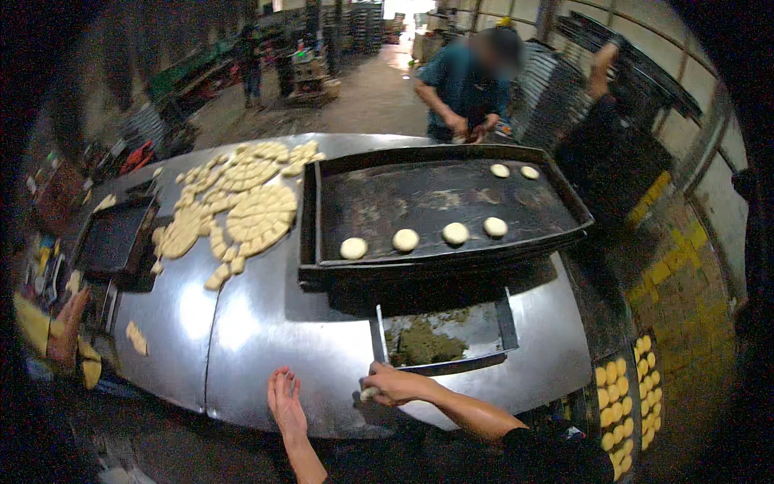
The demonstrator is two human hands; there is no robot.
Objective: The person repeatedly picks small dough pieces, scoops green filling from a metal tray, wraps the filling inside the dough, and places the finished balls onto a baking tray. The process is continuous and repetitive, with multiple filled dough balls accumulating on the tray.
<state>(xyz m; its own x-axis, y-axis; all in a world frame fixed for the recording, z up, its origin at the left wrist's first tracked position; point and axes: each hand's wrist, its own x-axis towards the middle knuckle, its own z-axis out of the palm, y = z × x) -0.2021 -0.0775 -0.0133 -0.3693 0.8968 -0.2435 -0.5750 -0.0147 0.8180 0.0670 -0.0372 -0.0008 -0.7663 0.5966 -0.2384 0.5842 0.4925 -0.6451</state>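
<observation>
My left hand (286, 400) hovers at the front of the steel table (260, 339), palm up and fingers apart, with nothing in it. To its right, my right hand (396, 386) has its fingers curled around a pale lump of dough (369, 394), mostly hidden by the hand. Just beyond that hand lies a shallow metal tray (509, 320) holding a brownish-green crumbly mass (426, 343). Behind it, a large black baking tray (387, 206) carries several round, flattened dough pieces, one of them a dough round (406, 240) near its front wall.
Cut dough disks (262, 219) and loose dough pieces spread over the table's left side. A dark tray (112, 236) stands at the left edge, near another person's hand (69, 323). Across the table, a co-worker (465, 85) bends forward. Trays of yellowish rounds (615, 399) lie at lower right.
</observation>
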